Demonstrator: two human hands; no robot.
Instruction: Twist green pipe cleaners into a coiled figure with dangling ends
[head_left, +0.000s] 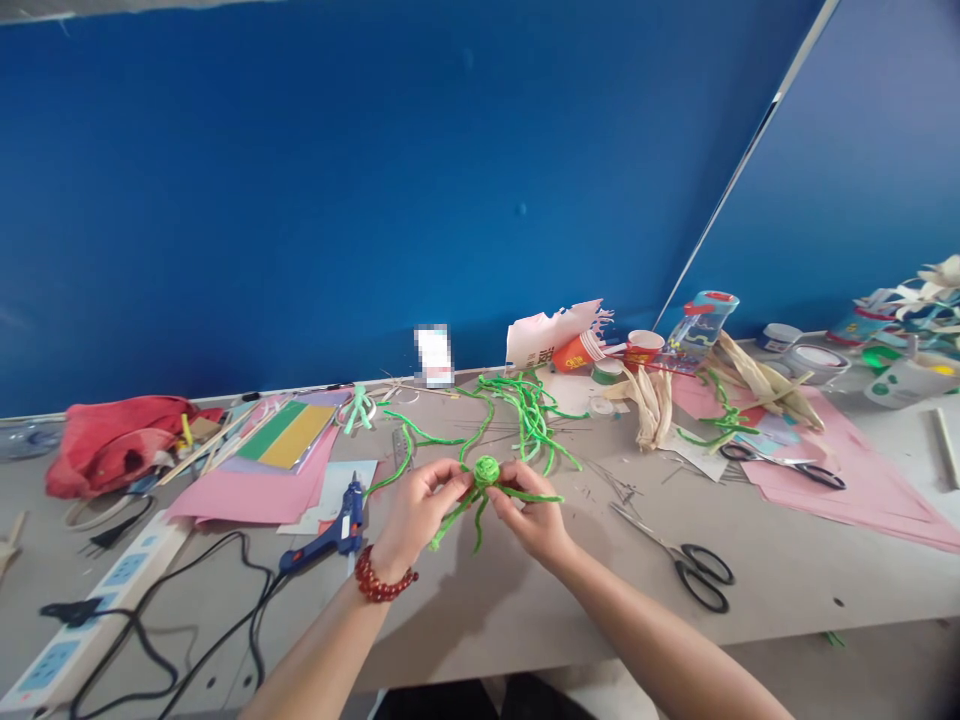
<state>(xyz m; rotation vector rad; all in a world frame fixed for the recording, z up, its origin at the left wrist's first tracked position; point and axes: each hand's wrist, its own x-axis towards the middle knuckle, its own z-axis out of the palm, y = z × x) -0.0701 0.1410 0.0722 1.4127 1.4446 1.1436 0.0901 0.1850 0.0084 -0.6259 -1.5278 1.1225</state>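
Both my hands hold a green pipe-cleaner figure above the table: a coiled round centre with several legs hanging down. My left hand, with a red bead bracelet on its wrist, pinches the figure's left side. My right hand pinches its right side. A heap of loose green pipe cleaners lies on the table just beyond my hands.
A blue glue gun and black cables lie to the left by a power strip. Black-handled scissors lie to the right. Coloured paper, a red cloth, dried husks, paper cups and jars crowd the back along the blue wall.
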